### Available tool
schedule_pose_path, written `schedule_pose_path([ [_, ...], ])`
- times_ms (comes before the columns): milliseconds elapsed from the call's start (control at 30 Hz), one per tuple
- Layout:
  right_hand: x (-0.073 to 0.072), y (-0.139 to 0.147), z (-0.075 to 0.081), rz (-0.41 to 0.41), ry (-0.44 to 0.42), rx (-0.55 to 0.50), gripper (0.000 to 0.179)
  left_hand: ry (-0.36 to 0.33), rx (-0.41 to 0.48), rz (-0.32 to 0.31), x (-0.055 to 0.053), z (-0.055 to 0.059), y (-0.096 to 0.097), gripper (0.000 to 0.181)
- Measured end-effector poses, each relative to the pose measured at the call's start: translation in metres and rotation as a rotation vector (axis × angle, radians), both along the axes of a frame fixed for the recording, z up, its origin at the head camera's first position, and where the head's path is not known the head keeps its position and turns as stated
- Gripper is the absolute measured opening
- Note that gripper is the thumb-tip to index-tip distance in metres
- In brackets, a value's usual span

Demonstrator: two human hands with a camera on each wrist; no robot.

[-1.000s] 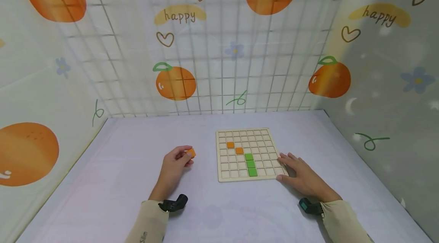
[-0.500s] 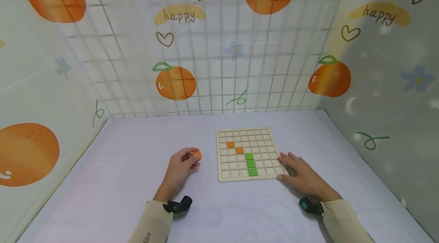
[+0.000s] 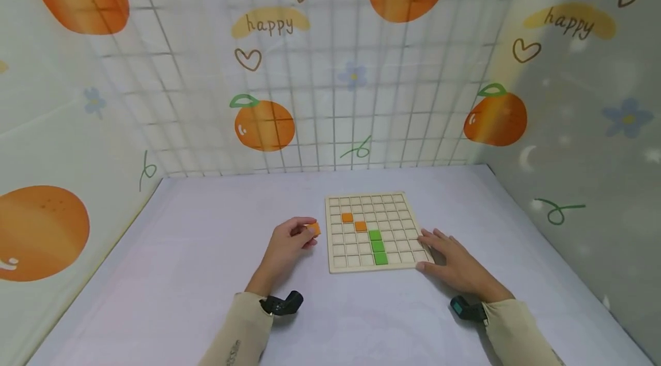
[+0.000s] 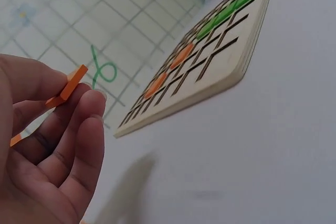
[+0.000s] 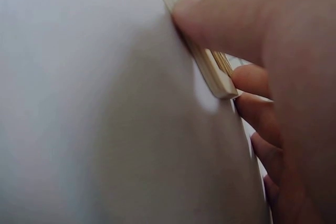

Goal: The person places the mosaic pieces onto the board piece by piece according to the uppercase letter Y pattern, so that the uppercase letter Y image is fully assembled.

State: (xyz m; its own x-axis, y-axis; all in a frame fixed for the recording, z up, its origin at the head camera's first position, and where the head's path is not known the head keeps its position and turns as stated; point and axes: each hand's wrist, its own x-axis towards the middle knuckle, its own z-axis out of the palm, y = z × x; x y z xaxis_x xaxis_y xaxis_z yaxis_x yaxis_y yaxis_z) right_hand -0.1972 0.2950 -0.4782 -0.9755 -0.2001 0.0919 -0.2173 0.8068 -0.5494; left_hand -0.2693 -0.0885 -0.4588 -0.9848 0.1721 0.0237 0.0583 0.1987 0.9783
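My left hand [image 3: 285,246] pinches a small orange square tile [image 3: 315,230] between thumb and fingers, just left of the board. The left wrist view shows the tile [image 4: 72,83] edge-on at the fingertips; another bit of orange [image 4: 16,140] shows behind the fingers. A pale wooden grid board [image 3: 361,269] lies flat on the table. Set in its cells are two orange tiles [image 3: 348,217] on a diagonal and a column of three green tiles [image 3: 378,246]. With fingers fairly straight, my right hand [image 3: 457,263] rests at the board's near right corner, thumb [image 5: 210,22] against the near edge.
A white cloth covers the table [image 3: 181,251]. Beyond it, a printed curtain [image 3: 320,85] with oranges and hearts hangs at the back and on both sides. Each wrist carries a black strapped device [image 3: 283,303].
My left hand has moved right with the orange tile, close to the board's left edge. The right hand, the board and the tiles in it have stayed put.
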Motion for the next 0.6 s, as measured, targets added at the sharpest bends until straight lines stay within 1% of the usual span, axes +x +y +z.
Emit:
schedule_pose_path([
  [167, 0.000, 0.001, 0.000, 0.003, 0.005, 0.007, 0.077, -0.016, -0.013, -0.072, 0.002, 0.000, 0.018, 0.027],
  [267, 0.000, 0.001, 0.001, -0.002, 0.008, 0.009, 0.077, -0.036, -0.005, -0.113, 0.005, -0.003, 0.028, 0.029],
  [333, 0.000, 0.001, 0.001, -0.003, 0.005, 0.007, 0.078, -0.037, 0.001, -0.135, 0.005, -0.004, 0.033, 0.030],
  [467, -0.001, 0.000, 0.000, -0.010, -0.006, 0.010, 0.079, -0.017, -0.015, -0.165, 0.006, -0.006, 0.042, 0.029],
  [533, -0.001, 0.000, 0.000, -0.013, -0.009, 0.013, 0.079, -0.005, -0.038, -0.173, 0.006, -0.005, 0.046, 0.026],
  [600, -0.001, 0.001, 0.000, -0.014, -0.010, 0.019, 0.079, -0.003, -0.042, -0.174, 0.004, -0.004, 0.050, 0.023],
])
